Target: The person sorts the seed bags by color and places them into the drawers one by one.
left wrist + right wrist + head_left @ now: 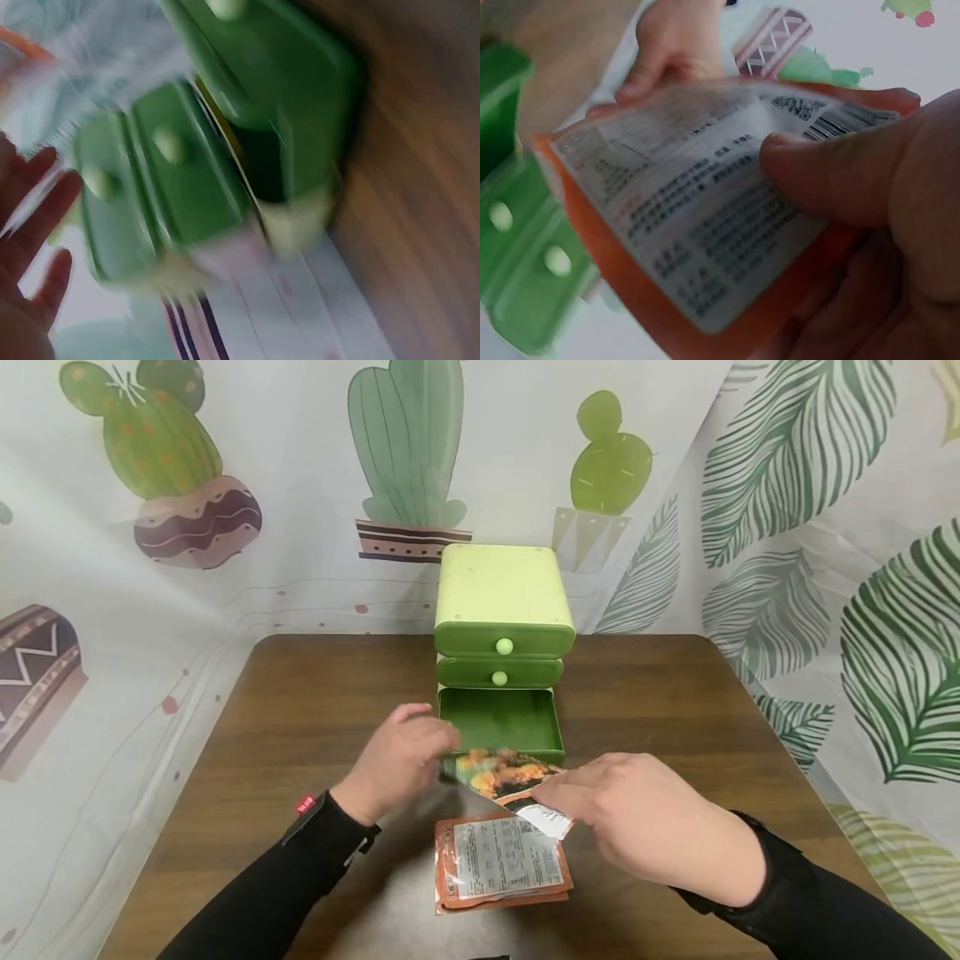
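Note:
My right hand (pixel 637 810) pinches a food packet (pixel 502 777) between thumb and fingers. Its food picture faces up in the head view, while the right wrist view shows its orange back with a white printed label (pixel 705 187). Near the packet's left end is my left hand (pixel 408 752), blurred; in the left wrist view its fingers (pixel 49 199) are spread and hold nothing. Just beyond the packet, the bottom drawer (pixel 501 720) of a small green drawer cabinet (pixel 506 581) stands pulled out. Closer to me, orange packets (pixel 502 864) lie stacked, label up.
Two upper drawers (pixel 468 641) with round knobs are closed. The cabinet stands at the back of a brown wooden table (pixel 337 685), close to a cloth backdrop (pixel 300 485) printed with cacti and leaves. A small dark object (pixel 489 957) shows at the bottom edge of the head view.

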`<state>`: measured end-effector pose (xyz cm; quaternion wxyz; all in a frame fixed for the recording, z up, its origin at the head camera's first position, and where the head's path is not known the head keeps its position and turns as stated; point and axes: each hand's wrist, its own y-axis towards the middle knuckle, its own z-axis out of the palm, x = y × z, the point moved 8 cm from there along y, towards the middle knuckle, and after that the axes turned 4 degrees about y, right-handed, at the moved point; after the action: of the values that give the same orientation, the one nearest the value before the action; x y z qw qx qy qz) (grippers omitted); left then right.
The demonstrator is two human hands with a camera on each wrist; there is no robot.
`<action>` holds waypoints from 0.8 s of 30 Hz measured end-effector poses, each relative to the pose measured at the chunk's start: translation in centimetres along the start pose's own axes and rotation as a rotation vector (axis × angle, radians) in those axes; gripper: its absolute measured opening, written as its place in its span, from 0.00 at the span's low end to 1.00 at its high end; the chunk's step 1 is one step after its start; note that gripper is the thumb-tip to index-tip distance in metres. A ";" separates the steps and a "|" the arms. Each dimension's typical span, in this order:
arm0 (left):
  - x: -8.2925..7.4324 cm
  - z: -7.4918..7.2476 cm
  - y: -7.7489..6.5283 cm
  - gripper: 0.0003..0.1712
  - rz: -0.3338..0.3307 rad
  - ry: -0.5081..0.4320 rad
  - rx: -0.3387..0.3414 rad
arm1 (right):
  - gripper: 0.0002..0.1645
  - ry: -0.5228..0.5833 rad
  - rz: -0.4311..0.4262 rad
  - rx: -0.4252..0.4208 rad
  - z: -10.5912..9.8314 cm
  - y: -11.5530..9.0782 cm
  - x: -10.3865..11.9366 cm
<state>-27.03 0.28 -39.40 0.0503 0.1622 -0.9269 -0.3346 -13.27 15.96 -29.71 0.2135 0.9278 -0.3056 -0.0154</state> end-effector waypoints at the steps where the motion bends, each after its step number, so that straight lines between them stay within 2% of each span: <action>1: 1.5 0.2 -0.3 0.08 -0.072 0.036 0.042 | 0.38 -0.017 0.005 -0.018 -0.5 0.0 0.0; 2: 3.1 0.4 -0.8 0.10 -0.156 0.073 0.096 | 0.37 -0.043 0.009 -0.036 -0.9 0.0 0.1; 6: 9.1 1.3 -3.6 0.36 -0.518 0.214 0.398 | 0.33 -0.150 0.036 -0.066 -1.2 0.3 -0.4; 8: 11.0 1.4 -5.2 0.43 -0.652 0.234 0.528 | 0.27 -0.199 0.070 -0.051 -0.5 0.7 -1.2; 10: 12.1 1.3 -6.4 0.46 -0.737 0.226 0.603 | 0.25 -0.243 0.113 -0.023 0.8 1.1 -2.5; 13: 12.7 1.2 -7.2 0.49 -0.790 0.206 0.640 | 0.24 -0.300 0.180 0.039 3.5 1.7 -5.0; 16: 12.9 1.1 -7.6 0.50 -0.798 0.197 0.647 | 0.20 -0.348 0.231 0.126 7.1 2.1 -7.6; 18: 12.9 1.2 -7.8 0.50 -0.795 0.199 0.649 | 0.14 -0.362 0.257 0.198 9.6 2.4 -9.2; 20: 12.9 1.3 -8.0 0.50 -0.796 0.196 0.652 | 0.08 -0.349 0.284 0.268 11.9 2.6 -10.6; 24: 13.0 1.5 -8.3 0.49 -0.802 0.185 0.669 | 0.11 -0.265 0.345 0.386 15.0 3.2 -12.9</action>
<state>-37.36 -9.13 -46.03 -0.0545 0.5401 -0.8398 0.0022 -27.95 15.31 -43.33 -0.0096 0.8754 -0.4815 -0.0415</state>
